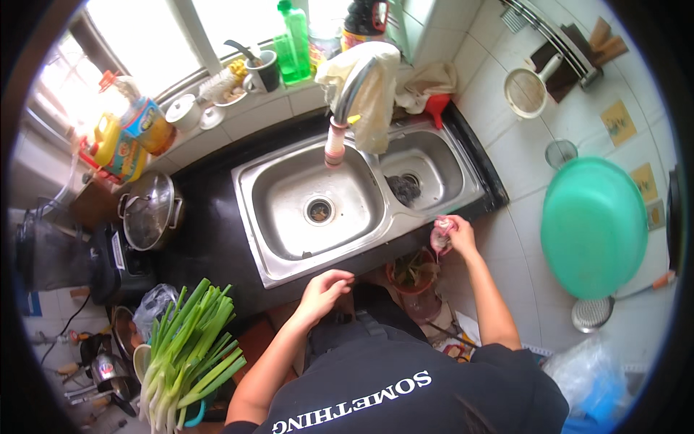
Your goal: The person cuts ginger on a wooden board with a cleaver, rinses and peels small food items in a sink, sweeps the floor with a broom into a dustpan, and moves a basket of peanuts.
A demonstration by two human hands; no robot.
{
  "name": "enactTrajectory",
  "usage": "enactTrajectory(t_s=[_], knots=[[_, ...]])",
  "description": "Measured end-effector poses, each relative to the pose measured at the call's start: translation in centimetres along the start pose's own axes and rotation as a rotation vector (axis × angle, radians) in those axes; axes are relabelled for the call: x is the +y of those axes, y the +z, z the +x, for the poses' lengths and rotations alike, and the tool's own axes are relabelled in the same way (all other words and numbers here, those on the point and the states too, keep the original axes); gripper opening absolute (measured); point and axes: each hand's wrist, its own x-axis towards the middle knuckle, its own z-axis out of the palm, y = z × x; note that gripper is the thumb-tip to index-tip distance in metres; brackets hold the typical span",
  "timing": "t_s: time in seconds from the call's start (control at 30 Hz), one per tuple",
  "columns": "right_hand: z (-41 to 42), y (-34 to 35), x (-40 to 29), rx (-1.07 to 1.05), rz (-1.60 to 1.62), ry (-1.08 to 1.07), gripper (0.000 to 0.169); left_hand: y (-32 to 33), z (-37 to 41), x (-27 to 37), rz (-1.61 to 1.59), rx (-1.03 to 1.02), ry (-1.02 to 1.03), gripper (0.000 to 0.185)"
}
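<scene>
In my right hand (460,234) is a crumpled pink-and-white cloth (442,236), at the front right edge of the counter. It hangs partly over a red bin (413,290) with leafy scraps. My left hand (327,290) hovers before the counter's front edge, fingers bent, holding nothing that I can see. A steel double-bowl sink (320,198) lies ahead, with bits of food in the large bowl's drain. A dark scouring pad (404,190) rests in the small bowl. The faucet (337,135) hangs over the large bowl, with a pale cloth (375,97) draped behind it.
Green onions (190,347) stand at the lower left, near a lidded steel pot (149,211) on the counter. Bottles, a mug (263,70) and a green bottle (293,43) line the window sill. A green plastic basin (593,228) hangs on the right wall.
</scene>
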Motion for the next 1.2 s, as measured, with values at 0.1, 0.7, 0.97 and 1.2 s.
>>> enactTrajectory(t_s=[0.1,0.7,0.97,1.2], knots=[[-2.1,3.5,-10.4,-0.453,0.736,-0.031,0.030,1.5,4.7,1.2,0.454,0.147,0.306,0.050],[23.5,7.6,-13.5,-0.306,-0.782,-0.684,0.018,-5.2,13.9,7.7,-0.015,0.506,0.004,0.021],[22.8,9.8,-10.3,-0.219,-0.546,-0.905,0.013,-5.9,19.5,3.4,-0.421,0.517,0.109,0.022],[22.9,9.4,-10.6,0.009,-0.706,-1.011,0.014,-4.5,22.0,6.6,-0.297,0.416,-0.042,0.025]])
